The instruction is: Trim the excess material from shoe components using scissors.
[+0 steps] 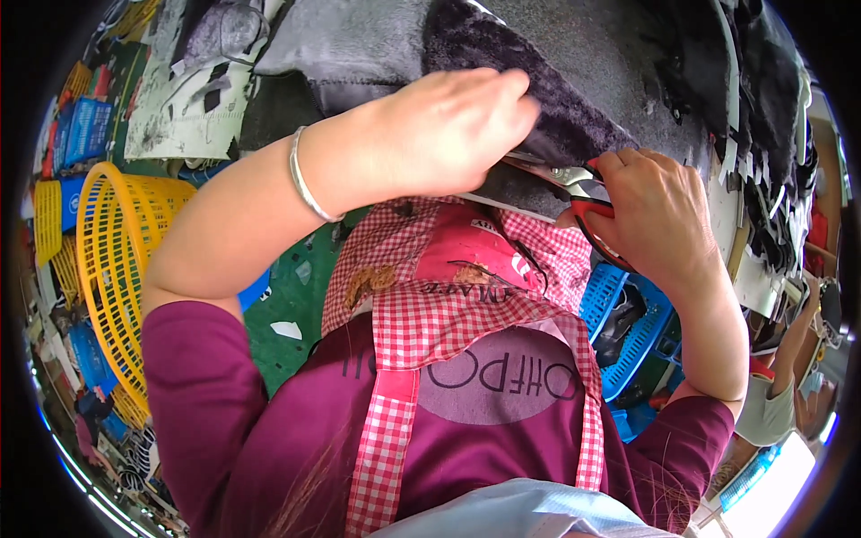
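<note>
At the table edge, above the apron: the work sits in the upper middle of the view, straight ahead of both hands.

Grey fabric sheet (583, 54): the largest thing, spread over the table from the top centre to the right, its near edge running along the table edge just beyond the hands.

Dark plush piece (502, 63): lies on the grey sheet; its long axis slants from upper left down to lower right, ending near the scissors.

Left hand (448, 130): closed over the lower edge of the dark plush piece, fingers curled and pinching the pile, knuckles toward the camera; a silver bangle (305, 179) circles the wrist.

Right hand (659, 211): clenched round the red handles of the scissors, just right of the left hand and a little lower.

Scissors (574, 184): metal blades point left and slightly up, toward the fabric edge under the left hand's fingers; I cannot tell whether the blades are parted.

Key relation: the fabric edge runs left to right between the hands; the left hand is on it, while the blade tips sit just beside that grip.

Surroundings: a yellow basket (108, 269) stands well to the left, a blue crate (628, 332) below the right forearm.
</note>
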A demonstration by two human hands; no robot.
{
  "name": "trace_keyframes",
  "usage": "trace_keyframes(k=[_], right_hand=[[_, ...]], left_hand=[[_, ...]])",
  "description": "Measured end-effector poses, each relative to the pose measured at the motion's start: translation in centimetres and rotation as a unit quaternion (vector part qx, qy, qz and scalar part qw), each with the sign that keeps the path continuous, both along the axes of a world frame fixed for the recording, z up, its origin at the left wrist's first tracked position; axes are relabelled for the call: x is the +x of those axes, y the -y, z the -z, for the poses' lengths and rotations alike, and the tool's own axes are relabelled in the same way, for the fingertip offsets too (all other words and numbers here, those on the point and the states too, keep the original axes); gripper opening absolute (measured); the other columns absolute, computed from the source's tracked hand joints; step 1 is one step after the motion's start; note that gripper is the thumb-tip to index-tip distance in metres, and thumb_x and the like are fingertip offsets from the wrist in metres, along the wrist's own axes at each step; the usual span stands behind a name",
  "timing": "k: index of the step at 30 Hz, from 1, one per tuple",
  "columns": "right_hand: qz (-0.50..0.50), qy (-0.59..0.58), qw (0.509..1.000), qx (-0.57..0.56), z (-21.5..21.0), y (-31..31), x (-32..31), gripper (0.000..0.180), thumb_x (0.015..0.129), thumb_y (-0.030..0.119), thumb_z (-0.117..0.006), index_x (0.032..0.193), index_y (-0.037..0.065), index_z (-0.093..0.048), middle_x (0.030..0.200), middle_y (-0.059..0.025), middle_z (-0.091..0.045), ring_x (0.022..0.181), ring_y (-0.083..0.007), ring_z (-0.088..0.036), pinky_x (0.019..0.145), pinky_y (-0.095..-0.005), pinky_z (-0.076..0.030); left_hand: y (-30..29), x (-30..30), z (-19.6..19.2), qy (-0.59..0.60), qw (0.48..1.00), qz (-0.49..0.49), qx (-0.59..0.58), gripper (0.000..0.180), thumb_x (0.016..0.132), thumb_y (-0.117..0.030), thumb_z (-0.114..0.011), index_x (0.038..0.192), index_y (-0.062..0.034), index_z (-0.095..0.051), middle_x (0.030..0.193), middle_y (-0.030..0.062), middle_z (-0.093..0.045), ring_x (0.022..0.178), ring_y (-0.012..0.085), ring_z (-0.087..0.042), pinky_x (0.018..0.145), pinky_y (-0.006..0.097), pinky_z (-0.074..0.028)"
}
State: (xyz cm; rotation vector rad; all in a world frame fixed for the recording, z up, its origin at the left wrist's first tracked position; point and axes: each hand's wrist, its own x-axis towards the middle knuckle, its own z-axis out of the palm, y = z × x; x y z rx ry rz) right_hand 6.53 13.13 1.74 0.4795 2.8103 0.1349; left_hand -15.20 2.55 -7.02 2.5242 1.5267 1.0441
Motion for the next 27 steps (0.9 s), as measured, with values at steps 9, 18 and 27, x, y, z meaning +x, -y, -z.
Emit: trace_keyframes(k=[9,18,27], right_hand=[[-0.016,0.014,0.997,-0.079,-2.4,-0.1,-1.4,0.037,0.081,0.04,-0.077,0.088,0.004,-0.071,0.082,-0.0155,-0.07,0.085,-0.0362,-0.07,0.074,-0.0479,-0.054],[-0.027,0.046,0.994,-0.096,-3.2,-1.8,-2.8,0.051,0.078,0.054,-0.078,0.084,0.003,-0.074,0.066,-0.0166,-0.065,0.07,-0.0406,-0.067,0.065,-0.0503,-0.052],[-0.043,0.1,0.991,-0.073,-3.1,-1.4,-4.5,0.035,0.079,0.036,-0.077,0.087,0.003,-0.072,0.082,-0.0175,-0.07,0.082,-0.038,-0.069,0.075,-0.0495,-0.053]], left_hand=[[-3.0,-4.5,-3.4,0.001,0.929,0.235,-0.287,0.018,0.07,0.003,-0.067,0.088,0.0056,-0.066,0.089,0.0179,-0.059,0.087,0.0364,-0.063,0.077,0.042,-0.05],[-5.1,-5.4,-0.2,0.205,0.826,0.255,-0.459,0.021,0.08,-0.004,-0.078,0.097,0.0061,-0.072,0.099,0.0114,-0.076,0.093,0.0169,-0.069,0.082,0.031,-0.054],[-6.0,-4.7,2.4,0.363,0.747,0.289,-0.476,0.02,0.084,-0.008,-0.079,0.099,0.0043,-0.073,0.108,0.0128,-0.076,0.103,0.0169,-0.07,0.095,0.032,-0.053]])
